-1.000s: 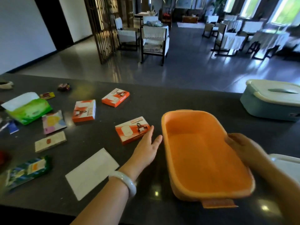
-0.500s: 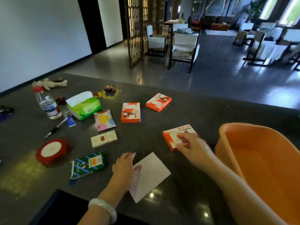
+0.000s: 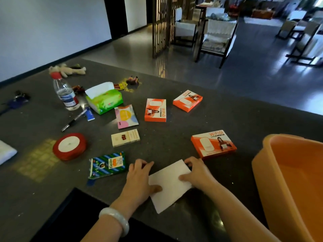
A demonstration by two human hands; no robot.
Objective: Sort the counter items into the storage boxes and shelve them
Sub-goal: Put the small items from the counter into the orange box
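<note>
Low in the centre of the frame, I'm working the white flat packet (image 3: 170, 185) with both hands on the dark counter (image 3: 174, 137). My left hand (image 3: 139, 179) is sitting on its left edge, fingers curled at the far corner and thumb pressing down on the top face. My right hand (image 3: 196, 173) is doing the same on the right edge, fingers bent over the far corner, thumb flat on the face. So both are pinching the packet at its edges; it's lying flat, not lifted yet as far as I can tell.

Key geometry: the packet's long axis is running diagonally, from lower left near me to upper right away from me. The orange storage box (image 3: 262, 159) is sitting at the right edge of the frame, open top, well apart from the packet and to the right of my right hand. So the right hand is the nearer one for the transfer; my guess is the move is a lift and a sweep rightward over the box's near-left rim.

Between packet and box, slightly further up the frame, the nearest orange WiFi box (image 3: 213, 144) is lying just beyond my right fingers, not touching them. Risk I'm expecting: clipping it on the lift.

Still unsorted: two more orange WiFi boxes (image 3: 155, 110), the striped green packet (image 3: 108, 165) just left of my left hand, tissue box (image 3: 104, 100), water bottle (image 3: 65, 95) and red ribbon spool (image 3: 70, 145) further left.
</note>
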